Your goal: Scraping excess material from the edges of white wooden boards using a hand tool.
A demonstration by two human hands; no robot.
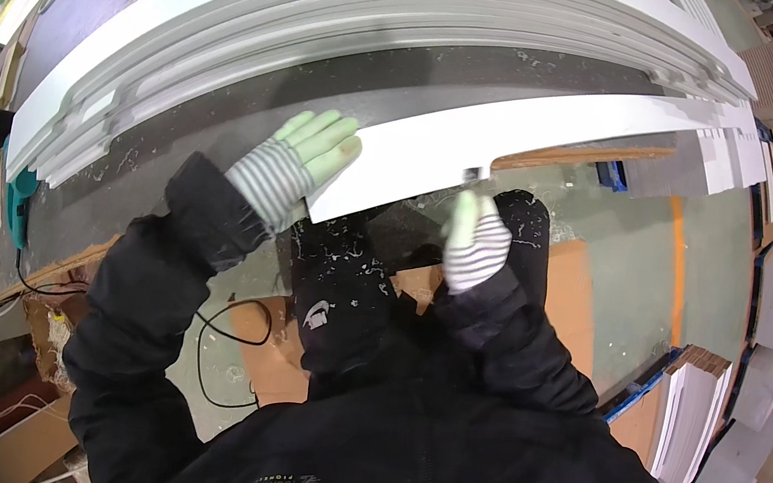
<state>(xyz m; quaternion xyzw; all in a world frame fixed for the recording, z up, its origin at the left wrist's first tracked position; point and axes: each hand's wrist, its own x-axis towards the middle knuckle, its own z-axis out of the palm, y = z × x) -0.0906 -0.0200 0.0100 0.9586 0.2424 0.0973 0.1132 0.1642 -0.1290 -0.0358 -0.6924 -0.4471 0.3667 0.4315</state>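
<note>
A long white board [421, 151] lies along the near edge of the dark workbench, its left end jutting over the edge above my legs. My left hand [316, 144], in a pale green glove with a striped cuff, rests open with the fingers stretched out at that end of the board. My right hand [476, 241], gloved the same way, is closed just below the board's near edge. A small dark piece [471, 175] shows above its fingertips, against the board's edge. Its kind is too small to make out.
Behind the board, a stack of white profiled boards [394, 5] runs across the dark bench [259, 90]. A teal tool [18, 208] with a black cord [45, 291] sits at the bench's left end. Cardboard [572, 296] lies on the floor; more boards [690, 416] stand at right.
</note>
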